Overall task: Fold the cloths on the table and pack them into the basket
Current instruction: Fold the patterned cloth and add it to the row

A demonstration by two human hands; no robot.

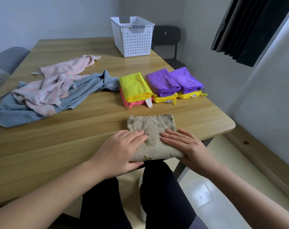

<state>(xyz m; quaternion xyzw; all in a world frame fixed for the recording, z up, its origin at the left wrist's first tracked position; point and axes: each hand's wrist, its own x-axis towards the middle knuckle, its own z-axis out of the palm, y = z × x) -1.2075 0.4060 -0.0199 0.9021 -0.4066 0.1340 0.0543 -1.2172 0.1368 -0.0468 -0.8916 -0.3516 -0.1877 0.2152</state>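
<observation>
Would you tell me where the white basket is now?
Head view: the white basket stands at the far right corner of the table, behind the folded cloths.

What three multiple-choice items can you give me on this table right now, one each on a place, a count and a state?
1. Where does the white basket stand?
A. by the near edge
B. on a shelf
C. at the far edge of the table

2. How many purple cloths lie folded?
A. two
B. one
C. four

3. How do the pink cloth and the blue cloth lie?
A. folded in a neat stack
B. crumpled and unfolded
C. rolled up tight

Answers: C, the basket stands beyond all the cloths at the far edge. A, two purple cloths show side by side. B, both lie in a loose heap at the left.
</observation>
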